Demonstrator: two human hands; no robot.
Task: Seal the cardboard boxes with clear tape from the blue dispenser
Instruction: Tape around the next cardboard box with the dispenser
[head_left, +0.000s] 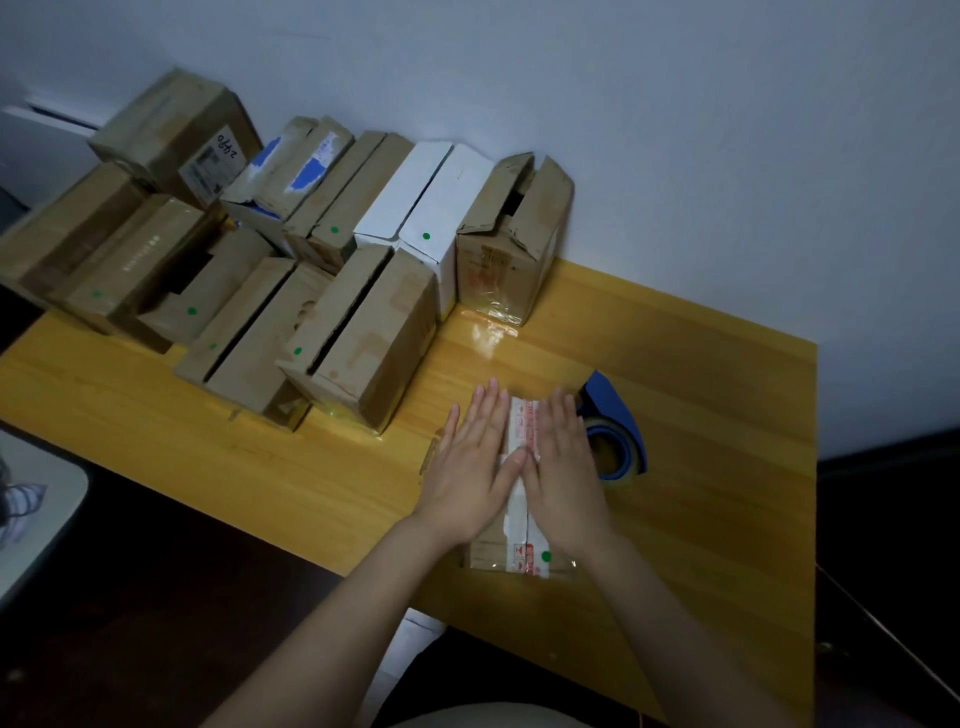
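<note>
Cardboard box (511, 553), small and probably light, lies on the yellow wooden table (701, 467) at its near edge, its stiff flaps best pinned flat from above beside the centre seam. Left hand (470, 467) and right hand (563, 473) press on it, fingers extended and together, gripping nothing; the blue tape dispenser (618, 431) stands just right.

Both palms hide most of the cardboard box (519, 551) top.

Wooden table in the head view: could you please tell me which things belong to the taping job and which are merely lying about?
Job:
- small cardboard box under both hands
- left hand
- right hand
- blue tape dispenser
- stacked cardboard boxes

Lying about:
- grey-white object at left edge
</note>
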